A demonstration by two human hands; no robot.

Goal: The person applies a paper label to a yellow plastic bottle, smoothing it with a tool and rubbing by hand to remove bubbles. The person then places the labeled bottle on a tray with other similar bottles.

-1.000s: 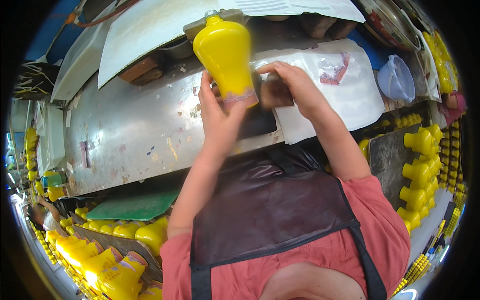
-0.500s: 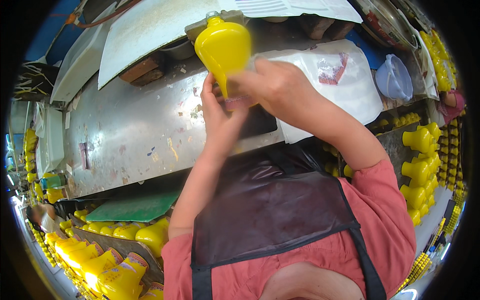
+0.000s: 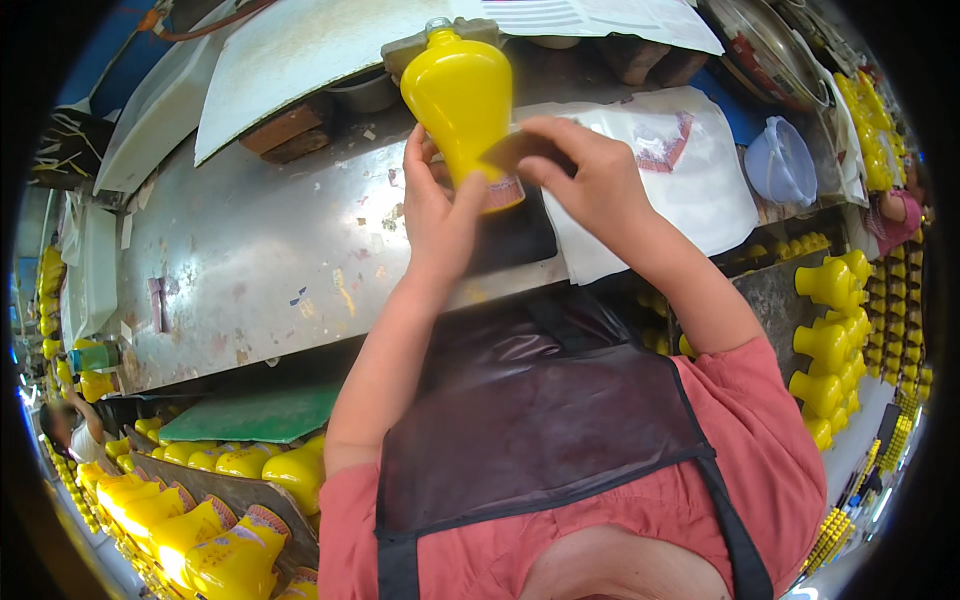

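A glossy yellow bottle [image 3: 462,90] lies slantwise in front of me, its neck at the far end against a grey rest [image 3: 402,52]. A red-and-white patterned band [image 3: 505,194] rings its near end. My left hand [image 3: 440,210] is closed round the narrow part of the bottle near that band. My right hand [image 3: 595,175] pinches a thin, dark, flat piece [image 3: 512,148] between thumb and fingers, its edge at the bottle's right side. I cannot make out exactly what this piece is. Below the bottle's near end lies a black pad [image 3: 525,240].
White sheets [image 3: 690,195] with patterned strips lie to the right, beside a pale blue bucket [image 3: 780,162]. Scraps dot the metal table [image 3: 250,270]. Yellow bottles [image 3: 235,550] stand in rows at lower left, others [image 3: 825,345] at right. Far left, a person [image 3: 80,425] is partly visible.
My right hand has drawn back to the right from the bottle's narrow part, so the flat piece and the band show more clearly. My left hand still grips the bottle.
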